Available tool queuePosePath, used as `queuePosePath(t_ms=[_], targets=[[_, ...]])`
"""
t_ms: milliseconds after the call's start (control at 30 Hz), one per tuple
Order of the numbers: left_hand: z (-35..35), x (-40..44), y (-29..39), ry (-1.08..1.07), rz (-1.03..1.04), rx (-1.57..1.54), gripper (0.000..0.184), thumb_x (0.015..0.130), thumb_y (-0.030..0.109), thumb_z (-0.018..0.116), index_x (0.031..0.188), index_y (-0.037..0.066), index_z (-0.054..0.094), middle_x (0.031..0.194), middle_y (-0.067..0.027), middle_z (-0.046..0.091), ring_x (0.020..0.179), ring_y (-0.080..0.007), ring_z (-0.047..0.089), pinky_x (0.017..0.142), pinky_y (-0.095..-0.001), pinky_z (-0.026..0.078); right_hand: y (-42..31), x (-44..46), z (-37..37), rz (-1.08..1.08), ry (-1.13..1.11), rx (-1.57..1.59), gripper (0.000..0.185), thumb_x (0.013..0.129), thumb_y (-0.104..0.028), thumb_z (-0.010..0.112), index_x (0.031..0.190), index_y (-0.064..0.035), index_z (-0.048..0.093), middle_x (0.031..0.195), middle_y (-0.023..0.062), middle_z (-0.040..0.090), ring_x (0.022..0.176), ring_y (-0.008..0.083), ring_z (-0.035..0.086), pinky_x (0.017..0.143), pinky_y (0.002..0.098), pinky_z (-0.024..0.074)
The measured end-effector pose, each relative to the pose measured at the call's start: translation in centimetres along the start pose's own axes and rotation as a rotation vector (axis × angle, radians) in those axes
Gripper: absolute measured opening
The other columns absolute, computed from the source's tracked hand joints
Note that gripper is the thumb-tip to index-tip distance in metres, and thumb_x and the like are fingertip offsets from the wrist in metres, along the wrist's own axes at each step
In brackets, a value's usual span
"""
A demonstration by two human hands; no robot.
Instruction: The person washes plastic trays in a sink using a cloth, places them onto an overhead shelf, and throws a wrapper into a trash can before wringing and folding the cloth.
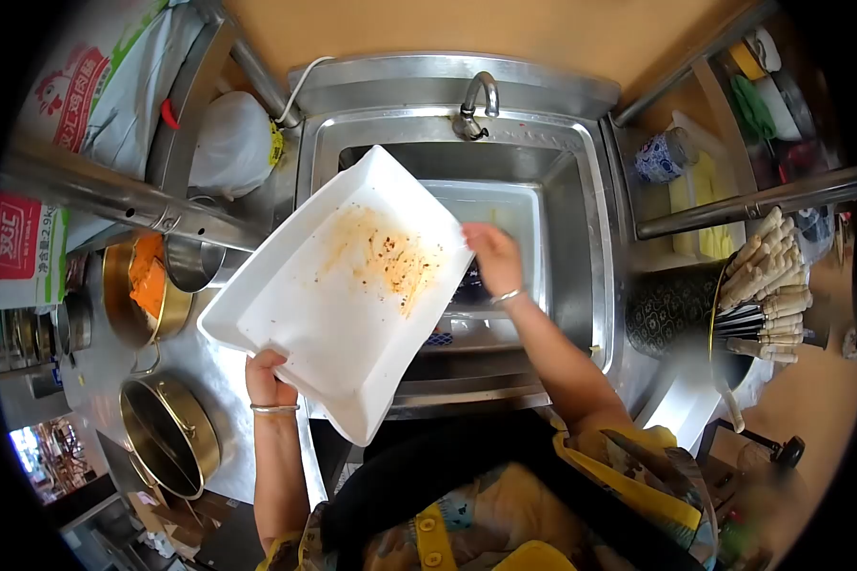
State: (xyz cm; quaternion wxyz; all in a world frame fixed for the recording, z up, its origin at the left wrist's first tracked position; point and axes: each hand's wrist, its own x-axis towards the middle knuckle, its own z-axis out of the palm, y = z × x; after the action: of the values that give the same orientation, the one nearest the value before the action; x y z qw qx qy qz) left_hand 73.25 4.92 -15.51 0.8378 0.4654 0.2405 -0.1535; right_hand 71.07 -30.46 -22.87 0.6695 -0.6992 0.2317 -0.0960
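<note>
A white rectangular tray [305, 285] is held tilted over the left part of the steel sink [581, 228], its inside stained with orange-brown grease and dark bits. My left hand [269, 378] grips the tray's lower left edge, thumb showing on the rim. At the tray's right edge, my right hand [493, 259] has its fingers closed against the rim; its fingertips are partly hard to see. Below the tray, another white tub [535, 205] sits in the sink, with dark and blue items partly hidden in it.
A curved faucet [486, 90] stands behind the sink. Gold pots [167, 433] and a steel pot [192, 257] are on the left counter. To the right is a dark patterned container [667, 309] of wooden-handled skewers. Metal shelf rails [752, 203] run on both sides.
</note>
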Motion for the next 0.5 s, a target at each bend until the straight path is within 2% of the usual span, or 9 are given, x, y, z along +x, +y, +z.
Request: queuePosePath(t_ms=[67,133,167,267,300,367,400,467,500], targets=[[-2.1,0.5,-0.4,0.028,-0.008,0.018,0.055,0.056,-0.006,0.041,0.111,-0.004,0.047,0.102,-0.0146,0.056,0.094,-0.0300,0.056,0.084,-0.0391,0.048,4.2,2.3,-2.5,0.011,0.090,0.076,0.029,0.081,-0.019,0.058,0.104,-0.0016,0.058,0.098,0.0173,0.060,0.091,0.0301,0.057,0.086,0.0357,0.0427],[-3.2,0.4,-0.2,0.061,-0.035,0.031,0.052,0.056,-0.005,0.042,0.107,-0.005,0.051,0.097,-0.0138,0.058,0.091,-0.0298,0.057,0.082,-0.0385,0.048,6.7,2.8,-4.5,-0.200,0.158,-0.717,0.035,0.073,-0.022,0.066,0.102,-0.0019,0.059,0.101,0.0164,0.060,0.093,0.0289,0.057,0.086,0.0348,0.0424],[-3.1,0.0,0.2,0.008,-0.022,0.042,0.043,0.059,-0.001,0.044,0.101,-0.008,0.052,0.097,-0.0161,0.058,0.092,-0.0307,0.057,0.085,-0.0405,0.047,7.7,2.6,-4.5,-0.112,-0.035,-0.941,0.050,0.068,-0.023,0.071,0.113,-0.0083,0.055,0.124,0.0166,0.047,0.113,0.0311,0.046,0.094,0.0424,0.0376],[-3.7,-0.3,1.3,0.027,-0.005,0.092,0.043,0.056,-0.004,0.044,0.098,-0.005,0.052,0.085,-0.0119,0.059,0.082,-0.0258,0.058,0.079,-0.0368,0.049,8.9,2.0,-1.8,0.268,-0.292,-1.244,0.069,0.069,-0.024,0.070,0.130,-0.0287,0.039,0.146,0.0105,0.002,0.133,0.0375,0.004,0.095,0.0675,0.0190],[-3.4,-0.6,1.6,0.039,0.024,0.111,0.038,0.057,-0.003,0.044,0.093,-0.006,0.053,0.087,-0.0127,0.059,0.084,-0.0269,0.058,0.080,-0.0375,0.049,11.2,2.5,-1.2,0.256,-0.265,-1.329,0.064,0.070,-0.024,0.068,0.128,-0.0262,0.042,0.146,0.0112,0.005,0.132,0.0371,0.007,0.091,0.0691,0.0214],[-2.6,-0.9,2.2,0.056,0.053,0.152,0.033,0.058,-0.002,0.044,0.089,-0.007,0.055,0.088,-0.0135,0.059,0.086,-0.0279,0.058,0.081,-0.0382,0.049,15.1,3.5,-1.1,0.098,-0.045,-1.390,0.061,0.063,-0.022,0.073,0.119,-0.0209,0.049,0.133,0.0120,0.036,0.120,0.0335,0.036,0.090,0.0553,0.0364],[-1.9,-1.0,2.3,0.056,0.092,0.188,0.033,0.057,-0.003,0.044,0.089,-0.007,0.055,0.087,-0.0130,0.059,0.084,-0.0271,0.058,0.080,-0.0370,0.049,15.7,4.0,-1.8,0.110,-0.051,-1.377,0.061,0.063,-0.022,0.073,0.119,-0.0209,0.049,0.133,0.0120,0.036,0.120,0.0335,0.036,0.090,0.0553,0.0364],[1.0,-1.5,2.3,0.108,0.184,0.255,0.036,0.056,-0.005,0.043,0.090,-0.006,0.054,0.085,-0.0120,0.059,0.080,-0.0250,0.059,0.074,-0.0332,0.050,16.1,5.6,-4.5,0.206,-0.020,-0.681,0.039,0.066,-0.011,0.067,0.103,-0.0120,0.056,0.101,0.0101,0.058,0.092,0.0266,0.056,0.077,0.0397,0.0459],[1.0,-0.9,2.0,0.081,0.194,0.272,0.041,0.055,-0.005,0.042,0.096,-0.005,0.050,0.075,-0.0100,0.056,0.070,-0.0219,0.057,0.067,-0.0315,0.050,16.5,5.2,-5.5,0.116,0.036,-0.334,0.027,0.068,-0.003,0.061,0.094,-0.0064,0.057,0.080,0.0045,0.060,0.074,0.0179,0.058,0.067,0.0275,0.0465]])
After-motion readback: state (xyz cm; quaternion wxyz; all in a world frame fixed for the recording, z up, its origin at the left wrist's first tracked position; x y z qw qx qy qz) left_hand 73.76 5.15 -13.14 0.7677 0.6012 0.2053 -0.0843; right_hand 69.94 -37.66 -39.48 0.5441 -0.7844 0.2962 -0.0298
